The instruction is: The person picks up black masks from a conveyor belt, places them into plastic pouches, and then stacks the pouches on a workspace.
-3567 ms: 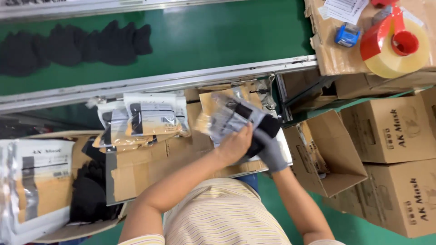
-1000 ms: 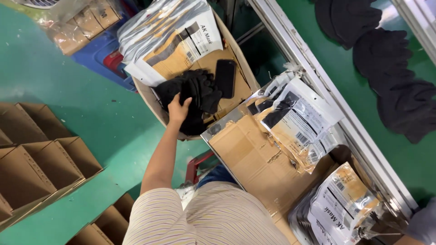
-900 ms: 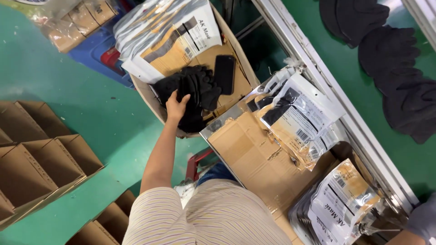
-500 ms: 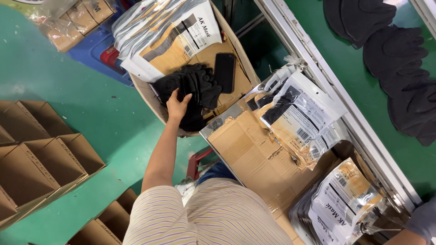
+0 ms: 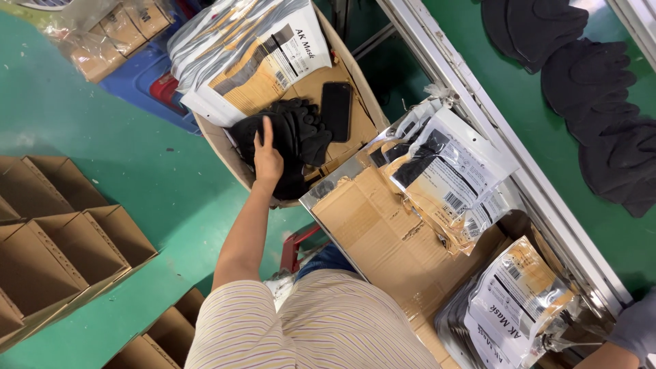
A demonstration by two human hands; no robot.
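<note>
My left hand (image 5: pixel 267 161) reaches into a round-edged cardboard box (image 5: pixel 224 154) and its fingers curl into a pile of black masks (image 5: pixel 301 131). A black phone (image 5: pixel 336 111) lies beside the pile, and printed mask packets (image 5: pixel 246 55) are stacked at the box's far end. My right hand (image 5: pixel 633 329), in a grey glove, shows only at the lower right corner, next to a filled packet (image 5: pixel 519 301). What it holds is cut off by the frame edge.
More filled packets (image 5: pixel 444 174) lie on a flattened cardboard worktop (image 5: pixel 369 219). Black masks (image 5: pixel 594 75) ride a green conveyor (image 5: pixel 547 119) on the right. Open empty cartons (image 5: pixel 61 239) stand on the green floor at left. A blue crate (image 5: pixel 147 78) sits behind the box.
Since 3.6 s ago I have turned from the worktop and packet to the box on my left. In the last second my left hand has stayed on the black masks, barely shifting.
</note>
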